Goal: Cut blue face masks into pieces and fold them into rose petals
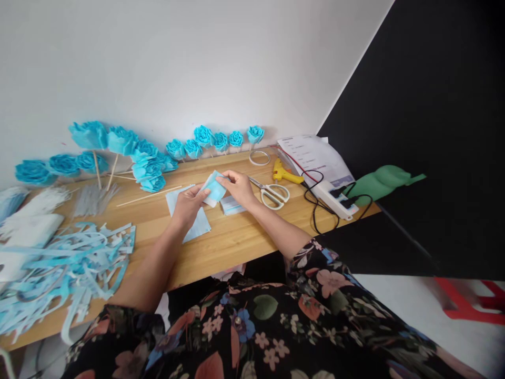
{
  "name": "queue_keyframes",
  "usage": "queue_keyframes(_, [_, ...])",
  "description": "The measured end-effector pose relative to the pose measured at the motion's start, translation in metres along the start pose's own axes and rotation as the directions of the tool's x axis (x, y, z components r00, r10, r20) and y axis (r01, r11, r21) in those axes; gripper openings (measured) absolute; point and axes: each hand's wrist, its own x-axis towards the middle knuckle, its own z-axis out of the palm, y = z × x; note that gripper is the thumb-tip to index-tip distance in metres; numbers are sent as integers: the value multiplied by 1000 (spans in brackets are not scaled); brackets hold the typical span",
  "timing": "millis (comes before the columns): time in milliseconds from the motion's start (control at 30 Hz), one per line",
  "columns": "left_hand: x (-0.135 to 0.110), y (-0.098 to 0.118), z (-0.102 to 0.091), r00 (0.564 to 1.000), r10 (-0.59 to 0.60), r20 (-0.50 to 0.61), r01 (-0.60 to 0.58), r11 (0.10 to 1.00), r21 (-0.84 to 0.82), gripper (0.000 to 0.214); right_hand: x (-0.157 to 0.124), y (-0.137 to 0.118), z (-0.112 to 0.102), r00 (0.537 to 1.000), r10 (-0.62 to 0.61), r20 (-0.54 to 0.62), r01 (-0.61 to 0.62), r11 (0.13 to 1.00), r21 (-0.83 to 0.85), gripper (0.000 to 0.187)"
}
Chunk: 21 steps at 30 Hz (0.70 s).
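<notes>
Between my two hands, above the wooden table (232,239), is a small folded piece of light blue and white face-mask fabric (215,189). My left hand (188,204) pinches its lower left side, thumb on top. Gripping its upper right edge is my right hand (239,187), fingers bent. Under my left hand lies a flat pale blue sheet (199,225), partly covered. A folded blue mask piece (233,206) rests below my right hand. Just right of that hand are scissors with white handles (276,196), their blades partly hidden by the hand.
Blue fabric flowers (203,136) on sticks line the wall. Cut blue strips (74,263) heap up at left beside white bundles. A yellow glue gun (286,172), a tape roll (259,157), papers (315,158) and a power strip (335,199) with black cables occupy the right side.
</notes>
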Motion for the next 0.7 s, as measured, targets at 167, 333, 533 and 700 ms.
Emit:
queue_keyframes(167, [0, -1, 0, 1000, 11, 7, -11, 1000, 1, 49, 9, 7, -6, 989, -9, -148, 12, 1000, 21, 31])
queue_keyframes(333, [3, -3, -2, 999, -24, -46, 22, 999, -42, 53, 7, -6, -17, 886, -323, -332, 223, 926, -305, 24])
queue_keyframes(533, [1, 4, 2, 999, -35, -21, 32, 990, -134, 57, -11, -14, -5, 814, -567, 127, 521, 616, -591, 25])
queue_keyframes(700, [-1, 9, 4, 999, -42, 4, 42, 982, -184, 56, -19, -13, 9, 810, -477, 341, 577, 544, -609, 23])
